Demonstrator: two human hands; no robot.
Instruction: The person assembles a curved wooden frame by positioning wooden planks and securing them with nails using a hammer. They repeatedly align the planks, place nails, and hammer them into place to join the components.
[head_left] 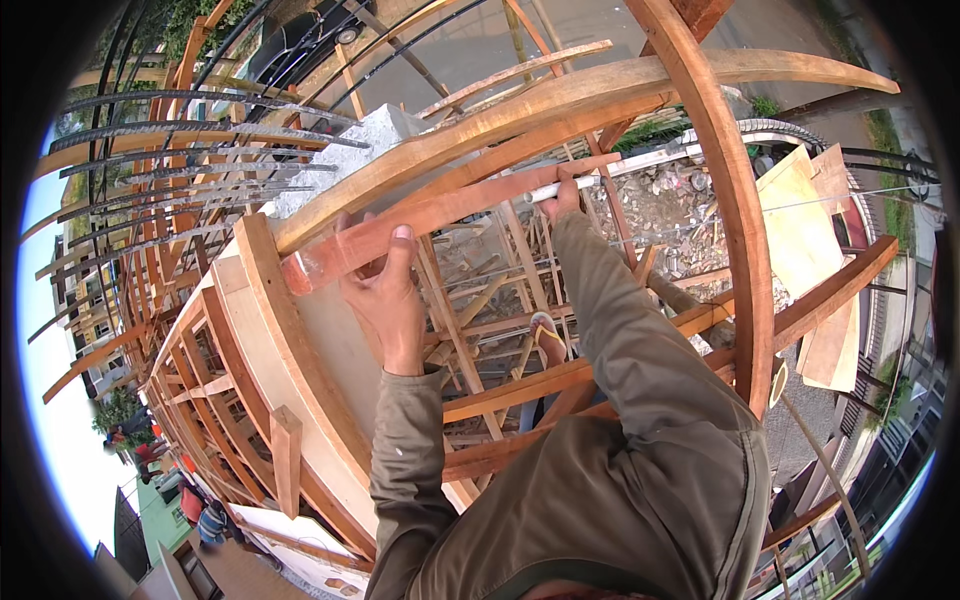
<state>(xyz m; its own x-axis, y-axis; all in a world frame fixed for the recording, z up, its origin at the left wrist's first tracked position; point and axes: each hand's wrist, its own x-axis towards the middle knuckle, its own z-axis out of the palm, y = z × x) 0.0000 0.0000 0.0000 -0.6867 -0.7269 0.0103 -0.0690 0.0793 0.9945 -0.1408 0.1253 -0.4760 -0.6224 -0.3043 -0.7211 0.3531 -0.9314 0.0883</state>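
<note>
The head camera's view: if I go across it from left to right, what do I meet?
Ribbed steel bars → the person's left hand → the right hand → a tall curved-looking timber beam → pale plywood sheets.

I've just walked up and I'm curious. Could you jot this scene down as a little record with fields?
Left hand: grips a reddish wooden strip near its broader end, thumb in front
Right hand: holds a white rod near the strip's narrow end; whether it touches the strip is unclear
Beyond the hands: a long timber beam
Left side: rough concrete with steel bars sticking out
Below: a sandalled foot among timbers; rubble farther off
Right side: pale flat sheets
</note>
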